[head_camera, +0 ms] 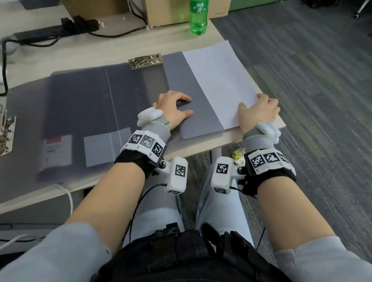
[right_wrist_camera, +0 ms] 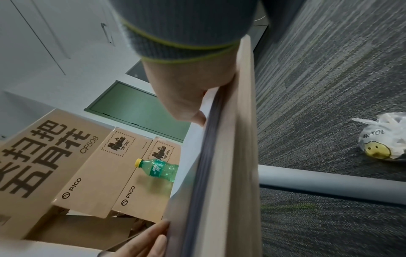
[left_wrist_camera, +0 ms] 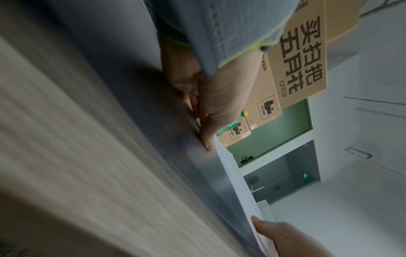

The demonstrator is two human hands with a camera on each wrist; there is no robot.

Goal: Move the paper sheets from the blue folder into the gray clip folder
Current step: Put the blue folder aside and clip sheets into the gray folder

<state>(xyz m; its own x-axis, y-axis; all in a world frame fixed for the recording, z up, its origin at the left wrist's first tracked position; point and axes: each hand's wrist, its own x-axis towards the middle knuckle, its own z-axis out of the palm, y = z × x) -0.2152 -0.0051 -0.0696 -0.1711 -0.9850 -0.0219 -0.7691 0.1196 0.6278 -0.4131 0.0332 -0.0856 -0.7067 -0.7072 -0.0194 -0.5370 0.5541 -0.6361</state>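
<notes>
The sheets (head_camera: 219, 84) lie at the right edge of the worktop (head_camera: 104, 52), their left part overlapping the right panel of the open gray folder (head_camera: 182, 87). The right hand (head_camera: 259, 111) holds the stack's near right corner, thumb on top, fingers curled over the edge. The left hand (head_camera: 175, 108) lies on the gray panel, fingers loosely bent and pressing it flat, gripping nothing.

To do this step well, I judge the left hand should pin the panel while the right slides the stack left as one block, squared to the panel's edges, top edge led under the clip (head_camera: 145, 61) at the far side.

The paper is thin, white and limp, likely to fan or buckle if pushed from one corner. The folder is smooth matte plastic with rounded corners; its clip is shiny metal. A second, translucent folder (head_camera: 52, 117) lies open to the left, toward the near left corner. The worktop is pale wood-grain laminate.
</notes>
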